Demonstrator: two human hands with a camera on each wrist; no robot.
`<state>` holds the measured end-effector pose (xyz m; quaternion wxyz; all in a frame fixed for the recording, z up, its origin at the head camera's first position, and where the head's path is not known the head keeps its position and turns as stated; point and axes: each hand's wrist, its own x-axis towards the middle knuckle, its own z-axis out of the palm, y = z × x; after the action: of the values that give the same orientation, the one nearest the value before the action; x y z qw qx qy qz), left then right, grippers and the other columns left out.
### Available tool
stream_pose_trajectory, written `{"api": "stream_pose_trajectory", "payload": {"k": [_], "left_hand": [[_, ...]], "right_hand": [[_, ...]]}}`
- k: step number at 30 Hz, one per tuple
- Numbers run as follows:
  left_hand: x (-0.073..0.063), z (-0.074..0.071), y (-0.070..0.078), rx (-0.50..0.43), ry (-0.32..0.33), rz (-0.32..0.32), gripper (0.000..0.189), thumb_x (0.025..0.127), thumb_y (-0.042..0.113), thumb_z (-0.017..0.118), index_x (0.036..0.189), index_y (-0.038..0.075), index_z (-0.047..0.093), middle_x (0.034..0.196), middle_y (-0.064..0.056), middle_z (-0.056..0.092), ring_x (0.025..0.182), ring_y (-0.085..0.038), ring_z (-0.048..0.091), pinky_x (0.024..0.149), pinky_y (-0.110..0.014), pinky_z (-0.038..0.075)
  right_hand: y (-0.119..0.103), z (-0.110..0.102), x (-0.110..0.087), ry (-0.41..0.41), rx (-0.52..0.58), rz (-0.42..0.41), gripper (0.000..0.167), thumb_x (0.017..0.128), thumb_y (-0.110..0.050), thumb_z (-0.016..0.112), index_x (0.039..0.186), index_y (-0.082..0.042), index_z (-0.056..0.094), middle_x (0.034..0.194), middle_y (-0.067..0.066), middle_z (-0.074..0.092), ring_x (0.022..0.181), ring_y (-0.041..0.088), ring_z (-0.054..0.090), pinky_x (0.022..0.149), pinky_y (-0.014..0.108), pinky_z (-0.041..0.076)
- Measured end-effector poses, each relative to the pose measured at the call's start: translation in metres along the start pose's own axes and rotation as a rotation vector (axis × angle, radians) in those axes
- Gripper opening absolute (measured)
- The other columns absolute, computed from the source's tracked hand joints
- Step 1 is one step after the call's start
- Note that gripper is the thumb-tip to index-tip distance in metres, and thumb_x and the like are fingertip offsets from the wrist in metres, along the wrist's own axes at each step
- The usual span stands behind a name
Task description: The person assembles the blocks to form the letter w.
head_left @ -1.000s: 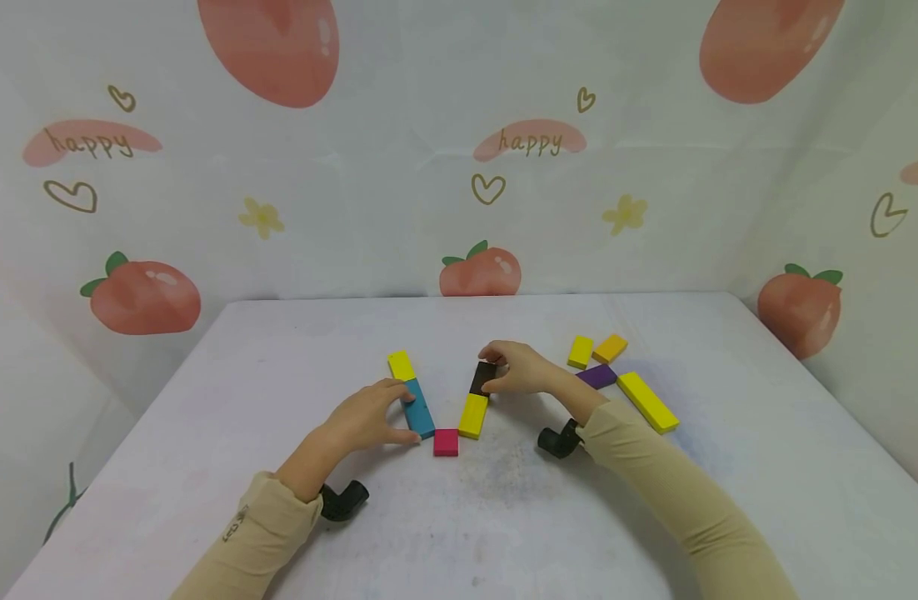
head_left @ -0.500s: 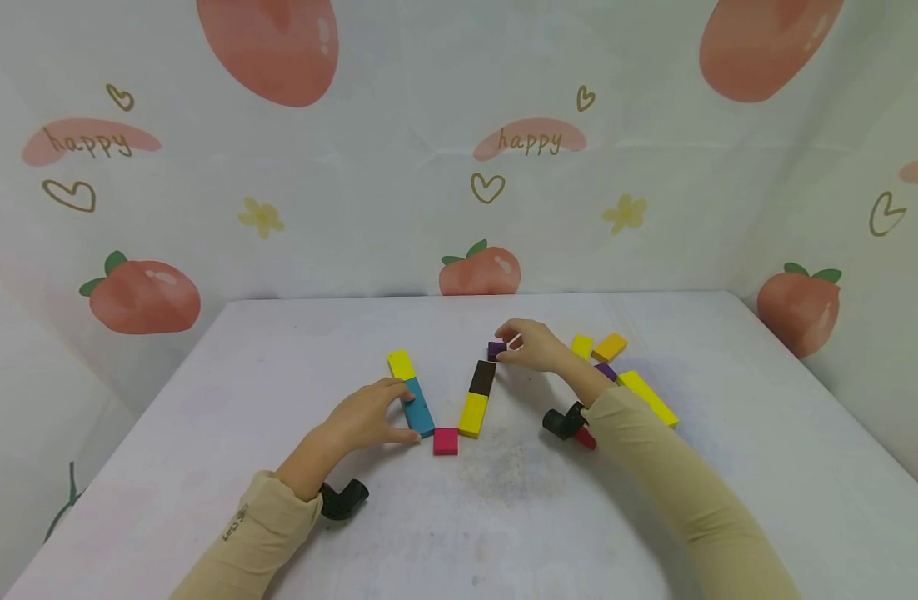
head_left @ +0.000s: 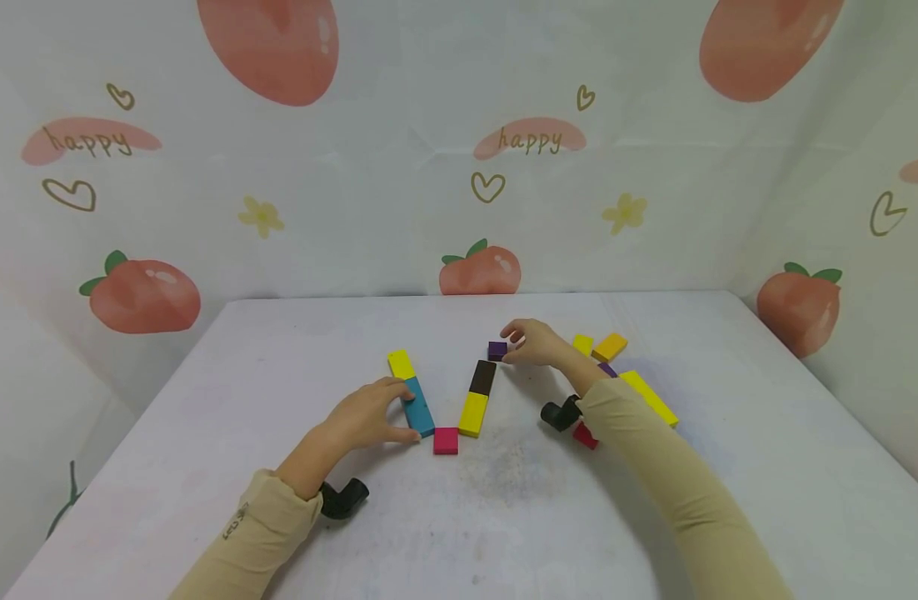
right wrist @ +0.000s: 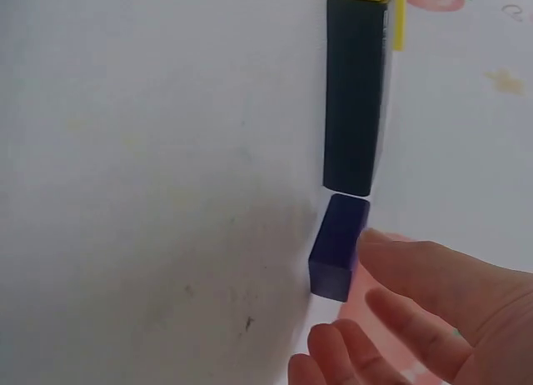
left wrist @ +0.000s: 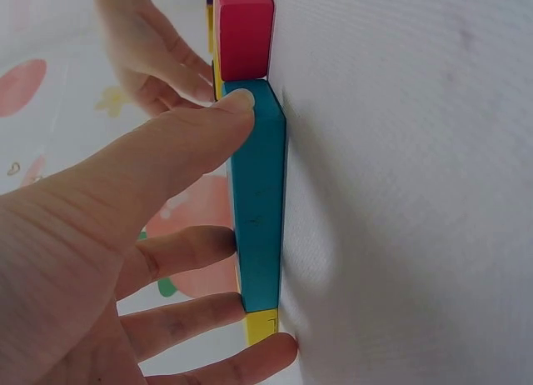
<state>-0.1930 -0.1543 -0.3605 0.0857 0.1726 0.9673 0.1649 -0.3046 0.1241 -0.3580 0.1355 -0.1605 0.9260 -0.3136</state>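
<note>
My left hand (head_left: 366, 414) rests on the long blue block (head_left: 418, 408), its thumb and fingers spread along it. At that block's far end lies a yellow block (head_left: 401, 365); a red block (head_left: 446, 442) lies by its near end. From the red block another line leads away: a yellow block (head_left: 473, 415), then a black block (head_left: 483, 378). Beyond the black one sits a small purple block (right wrist: 340, 245), turned slightly out of line with a narrow gap. My right hand (head_left: 537, 344) is beside it, thumb tip at its side, other fingers loosely bent and apart from it.
To the right lie a small yellow block (head_left: 582, 344), an orange block (head_left: 610, 347), a partly hidden purple block (head_left: 607, 369) and a long yellow block (head_left: 649, 398). Another red block (head_left: 585, 435) shows beside the right sleeve (head_left: 672, 467). A printed cloth hangs behind the white table (head_left: 316, 333).
My right hand has moved from the black block to the far right, where the small purple block now shows, and its fingers have loosened from it. My left hand has stayed put.
</note>
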Motion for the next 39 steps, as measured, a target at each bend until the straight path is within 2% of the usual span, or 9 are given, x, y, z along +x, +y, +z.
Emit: {"api": "stream_pose_trajectory", "payload": {"k": [12, 24, 32, 39], "left_hand": [[0.0, 0.0, 0.0, 0.003, -0.001, 0.002, 0.055, 0.075, 0.036, 0.076, 0.119, 0.008, 0.06, 0.135, -0.016, 0.051, 0.126, -0.034, 0.046, 0.104, -0.052, 0.041], [-0.001, 0.001, 0.001, 0.001, -0.002, 0.009, 0.055, 0.075, 0.036, 0.077, 0.119, 0.007, 0.06, 0.134, -0.016, 0.051, 0.126, -0.034, 0.047, 0.104, -0.052, 0.041], [-0.002, 0.0, 0.001, -0.003, -0.004, 0.01, 0.055, 0.075, 0.036, 0.076, 0.119, 0.007, 0.06, 0.134, -0.016, 0.051, 0.126, -0.034, 0.047, 0.104, -0.052, 0.041], [-0.002, 0.0, 0.001, 0.0, -0.005, 0.012, 0.055, 0.075, 0.036, 0.076, 0.119, 0.008, 0.06, 0.135, -0.016, 0.051, 0.126, -0.034, 0.047, 0.104, -0.052, 0.041]], "right_hand": [[0.001, 0.004, 0.006, -0.024, -0.044, 0.012, 0.041, 0.081, -0.012, 0.068, 0.119, -0.002, 0.056, 0.117, 0.021, 0.059, 0.101, 0.031, 0.059, 0.095, 0.04, 0.05], [0.004, 0.005, 0.008, 0.001, -0.043, 0.004, 0.037, 0.08, -0.012, 0.068, 0.114, 0.0, 0.059, 0.111, 0.02, 0.062, 0.097, 0.03, 0.059, 0.094, 0.04, 0.05], [0.009, 0.002, 0.003, 0.024, -0.032, 0.017, 0.037, 0.08, -0.012, 0.069, 0.113, -0.001, 0.06, 0.109, 0.02, 0.063, 0.099, 0.03, 0.058, 0.094, 0.041, 0.049], [0.012, 0.0, -0.001, -0.001, -0.024, 0.022, 0.037, 0.081, -0.013, 0.069, 0.115, -0.002, 0.06, 0.109, 0.018, 0.063, 0.099, 0.03, 0.059, 0.095, 0.041, 0.048]]}}
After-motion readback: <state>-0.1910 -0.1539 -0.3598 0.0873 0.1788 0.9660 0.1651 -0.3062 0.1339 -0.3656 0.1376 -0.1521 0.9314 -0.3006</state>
